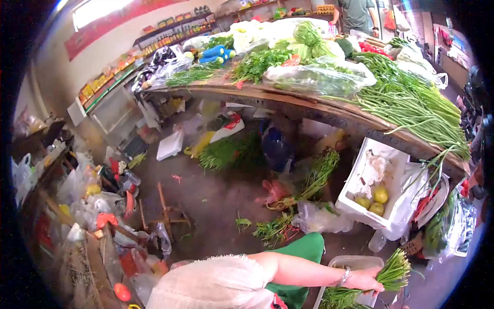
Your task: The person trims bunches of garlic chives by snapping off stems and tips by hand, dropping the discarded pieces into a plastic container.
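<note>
My left hand [364, 280], with a bracelet [343, 276] at its wrist, is closed around a bunch of thin-stemmed greens [394, 271]. The stalk ends fan out to the upper right, and the leafy part hangs to the lower left. Below the hand stands a pale plastic tub [355, 261], with some of the greens over it. A green stool [304, 260] is partly covered by my forearm. My right hand does not show; only a small unclear pale patch lies at the bottom edge.
A long wooden table [247, 94] carries vegetables, including long beans [411, 116] and cabbages [307, 33]. A white foam box [355, 193] holds several round yellow-green fruits [377, 208]. Greens [321, 175] lie on the floor. Bags [85, 190] crowd the left. A person [357, 15] stands behind the table.
</note>
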The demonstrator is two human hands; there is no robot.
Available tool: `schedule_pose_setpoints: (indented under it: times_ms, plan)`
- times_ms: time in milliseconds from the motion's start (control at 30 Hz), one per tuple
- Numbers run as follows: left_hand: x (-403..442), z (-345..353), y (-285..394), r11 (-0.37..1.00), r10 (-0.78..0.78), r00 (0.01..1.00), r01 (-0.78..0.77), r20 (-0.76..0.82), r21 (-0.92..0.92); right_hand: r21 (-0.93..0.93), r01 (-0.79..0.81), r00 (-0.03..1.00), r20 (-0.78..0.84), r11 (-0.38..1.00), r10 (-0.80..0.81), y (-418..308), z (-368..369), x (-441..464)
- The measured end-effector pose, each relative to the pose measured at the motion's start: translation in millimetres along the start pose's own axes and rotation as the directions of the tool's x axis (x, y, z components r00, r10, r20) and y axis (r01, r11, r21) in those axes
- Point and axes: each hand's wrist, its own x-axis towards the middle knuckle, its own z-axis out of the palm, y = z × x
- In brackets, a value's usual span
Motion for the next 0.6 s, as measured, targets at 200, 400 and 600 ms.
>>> schedule_pose_setpoints:
  times_ms: [200, 400, 600]
  plan:
    - [-13.0, 2.0, 23.0, 0.998, -0.068, 0.997, 0.068, -0.029, -0.006, -0.020, 0.070, 0.997, 0.011, 0.997, -0.070, 5.7, 19.5, -9.5]
    - [-15.3, 13.2, 15.1, 1.000, -0.001, 1.000, 0.002, 0.028, -0.012, 0.094, -0.077, 0.989, -0.120, 0.993, 0.088, 5.6, 45.3, -13.0]
    - [-18.5, 28.4, 22.4, 0.987, -0.111, 0.991, 0.101, 0.077, 0.126, 0.169, -0.017, 0.999, -0.023, 0.986, 0.021, 38.6, 39.8, 1.0]
